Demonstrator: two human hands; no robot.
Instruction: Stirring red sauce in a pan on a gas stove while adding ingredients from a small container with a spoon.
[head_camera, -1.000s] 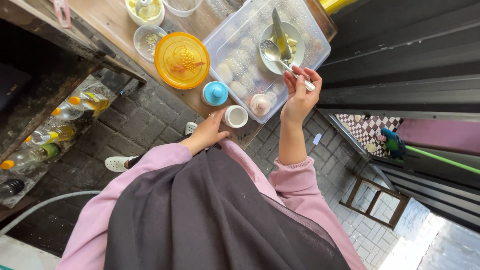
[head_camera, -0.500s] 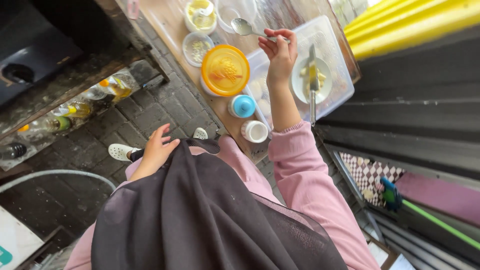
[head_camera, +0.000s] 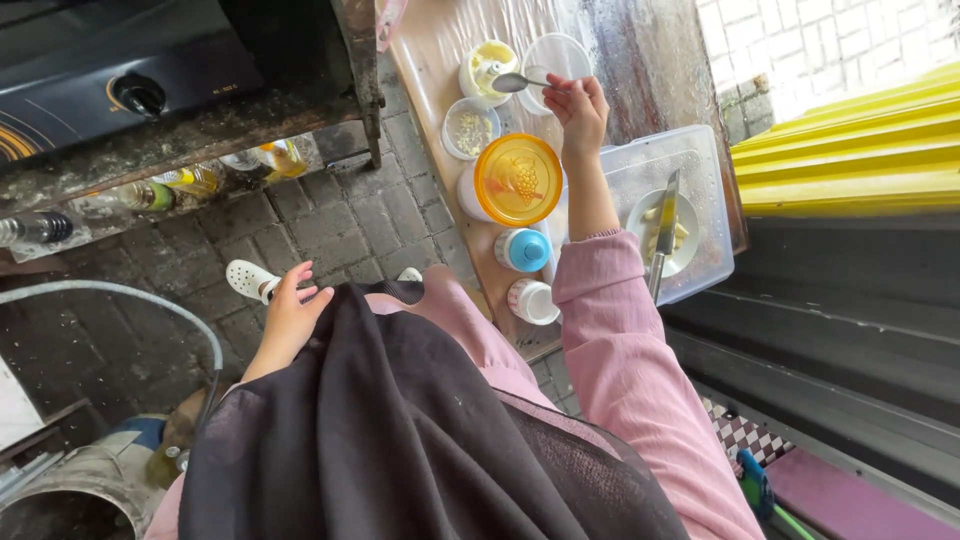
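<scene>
Grey brick-paved floor (head_camera: 330, 225) fills the centre; a black stove with a round knob (head_camera: 140, 95) at ten o'clock; yellow corrugated sheeting (head_camera: 850, 150) at two o'clock, sunlit; white tiled wall (head_camera: 800, 40) at one o'clock.

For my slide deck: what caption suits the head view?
Right hand holds a spoon over small bowls; left hand hangs free.

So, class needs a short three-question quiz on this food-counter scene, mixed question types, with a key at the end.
1. True or false: the right hand holds a spoon over the small tubs.
2. What colour is the round lid nearest the right forearm? A) green B) orange C) black
3. Fill in: a knife lies across the ____ inside the clear plastic container.

Key: 1 true; 2 B; 3 bowl.
</scene>
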